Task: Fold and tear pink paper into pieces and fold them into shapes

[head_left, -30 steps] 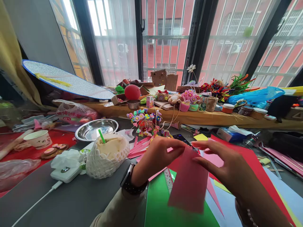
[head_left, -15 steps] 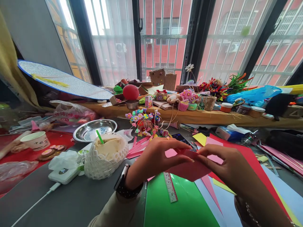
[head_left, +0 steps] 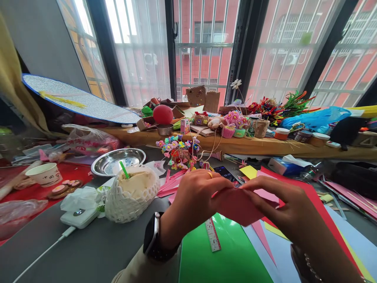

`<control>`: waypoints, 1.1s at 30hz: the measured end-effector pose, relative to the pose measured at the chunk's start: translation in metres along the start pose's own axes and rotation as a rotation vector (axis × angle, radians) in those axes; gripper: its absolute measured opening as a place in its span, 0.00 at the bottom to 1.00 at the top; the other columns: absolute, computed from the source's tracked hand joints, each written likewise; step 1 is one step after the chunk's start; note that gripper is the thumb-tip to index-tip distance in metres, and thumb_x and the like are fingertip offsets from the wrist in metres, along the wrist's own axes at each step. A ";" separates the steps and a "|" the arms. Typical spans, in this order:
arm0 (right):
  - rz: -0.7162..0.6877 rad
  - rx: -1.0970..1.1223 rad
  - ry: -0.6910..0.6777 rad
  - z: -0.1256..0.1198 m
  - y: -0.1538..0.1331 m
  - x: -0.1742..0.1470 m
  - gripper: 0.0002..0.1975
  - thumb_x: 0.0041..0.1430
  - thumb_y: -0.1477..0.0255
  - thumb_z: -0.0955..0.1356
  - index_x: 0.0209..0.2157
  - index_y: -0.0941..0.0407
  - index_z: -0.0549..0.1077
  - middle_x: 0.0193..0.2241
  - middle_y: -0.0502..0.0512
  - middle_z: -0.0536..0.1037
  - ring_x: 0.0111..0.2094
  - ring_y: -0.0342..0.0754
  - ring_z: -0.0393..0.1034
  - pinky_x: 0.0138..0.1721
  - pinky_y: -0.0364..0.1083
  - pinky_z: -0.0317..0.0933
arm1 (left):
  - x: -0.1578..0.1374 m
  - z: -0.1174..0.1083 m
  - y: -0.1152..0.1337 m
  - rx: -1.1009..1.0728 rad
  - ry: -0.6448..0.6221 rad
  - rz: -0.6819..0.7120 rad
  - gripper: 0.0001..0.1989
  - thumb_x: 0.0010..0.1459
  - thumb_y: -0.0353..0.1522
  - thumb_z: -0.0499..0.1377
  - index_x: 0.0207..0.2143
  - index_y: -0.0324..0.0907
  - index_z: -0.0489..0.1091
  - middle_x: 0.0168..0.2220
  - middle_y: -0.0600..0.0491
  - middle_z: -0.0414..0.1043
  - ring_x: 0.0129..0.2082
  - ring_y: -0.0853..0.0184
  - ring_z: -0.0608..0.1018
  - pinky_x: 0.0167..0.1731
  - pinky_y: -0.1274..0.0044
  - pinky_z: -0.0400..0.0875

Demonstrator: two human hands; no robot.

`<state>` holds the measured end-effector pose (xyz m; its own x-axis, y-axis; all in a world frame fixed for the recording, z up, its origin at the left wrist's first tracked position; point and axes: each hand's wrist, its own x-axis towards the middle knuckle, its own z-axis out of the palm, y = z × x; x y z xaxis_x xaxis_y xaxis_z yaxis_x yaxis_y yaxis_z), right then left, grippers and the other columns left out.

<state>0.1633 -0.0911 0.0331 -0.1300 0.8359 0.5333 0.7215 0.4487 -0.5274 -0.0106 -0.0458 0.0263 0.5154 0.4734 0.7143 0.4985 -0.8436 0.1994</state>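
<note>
A piece of pink paper (head_left: 240,208) is held up between both hands, over a green sheet (head_left: 224,255). My left hand (head_left: 196,196), with a dark watch at the wrist, pinches its upper left side. At the upper right edge, my right hand (head_left: 277,198) grips the same paper between thumb and fingers. The two hands' fingertips come close together along the top edge. Below lies a patterned ruler (head_left: 212,236) on the green sheet. Behind the hands is a phone (head_left: 224,173), partly hidden, with pink paper strips (head_left: 171,184) to the left.
A netted coconut (head_left: 132,196) with a green straw stands left, beside a white charger (head_left: 79,216) and a metal plate (head_left: 118,161). Red paper (head_left: 312,208) and white sheets lie right. Small flowers (head_left: 179,151) stand ahead; a paper cup (head_left: 44,175) is far left.
My left hand has turned, its fingers now lying along the paper's top edge and the watch face showing more. The paper has shifted slightly right, and both hands keep hold.
</note>
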 end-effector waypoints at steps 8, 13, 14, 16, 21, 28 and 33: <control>0.028 -0.159 0.194 -0.012 0.025 0.002 0.08 0.49 0.65 0.63 0.26 0.53 0.72 0.26 0.50 0.77 0.30 0.49 0.71 0.28 0.45 0.64 | 0.004 -0.014 -0.010 0.034 0.077 -0.062 0.05 0.49 0.30 0.56 0.26 0.43 0.71 0.25 0.57 0.73 0.25 0.71 0.72 0.26 0.79 0.64; -0.072 -0.108 0.098 -0.002 0.014 0.002 0.08 0.49 0.67 0.64 0.31 0.54 0.71 0.31 0.51 0.75 0.34 0.47 0.69 0.32 0.44 0.63 | 0.003 -0.009 -0.006 0.035 0.040 -0.027 0.05 0.51 0.31 0.54 0.28 0.43 0.71 0.26 0.57 0.73 0.27 0.71 0.72 0.28 0.78 0.64; -0.076 -0.078 0.063 0.001 0.010 0.002 0.07 0.50 0.67 0.63 0.29 0.54 0.71 0.29 0.51 0.75 0.31 0.46 0.69 0.28 0.43 0.63 | 0.003 -0.007 -0.005 0.032 0.028 -0.020 0.06 0.51 0.31 0.54 0.28 0.43 0.70 0.26 0.56 0.73 0.27 0.71 0.72 0.28 0.78 0.64; -0.052 -0.035 0.045 0.005 0.006 0.002 0.08 0.52 0.67 0.62 0.27 0.54 0.71 0.26 0.52 0.75 0.28 0.45 0.69 0.25 0.41 0.63 | 0.003 -0.005 0.000 0.028 0.002 -0.017 0.06 0.51 0.32 0.54 0.28 0.42 0.70 0.26 0.56 0.72 0.26 0.71 0.72 0.28 0.78 0.63; -0.145 -0.080 0.045 0.013 0.004 0.000 0.07 0.52 0.71 0.62 0.28 0.54 0.71 0.28 0.53 0.74 0.31 0.46 0.68 0.29 0.43 0.63 | 0.002 -0.003 0.007 0.051 -0.047 -0.009 0.06 0.53 0.31 0.52 0.29 0.42 0.69 0.26 0.56 0.71 0.27 0.71 0.71 0.28 0.78 0.62; -0.130 -0.095 0.069 0.007 0.007 0.001 0.06 0.52 0.70 0.62 0.28 0.53 0.71 0.28 0.51 0.74 0.30 0.46 0.69 0.28 0.43 0.63 | 0.001 -0.008 0.002 0.077 -0.022 0.015 0.05 0.52 0.30 0.52 0.30 0.42 0.68 0.27 0.57 0.72 0.28 0.71 0.72 0.29 0.78 0.63; -0.070 -0.222 0.216 -0.008 0.023 0.003 0.06 0.51 0.67 0.63 0.28 0.53 0.70 0.27 0.50 0.75 0.30 0.47 0.69 0.30 0.44 0.62 | 0.001 -0.018 -0.006 0.141 0.029 -0.049 0.05 0.52 0.30 0.53 0.28 0.41 0.68 0.25 0.56 0.72 0.26 0.71 0.72 0.27 0.78 0.63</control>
<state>0.1849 -0.0812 0.0281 -0.0543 0.7083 0.7038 0.8497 0.4030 -0.3400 -0.0255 -0.0446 0.0382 0.4690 0.5040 0.7253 0.6167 -0.7748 0.1396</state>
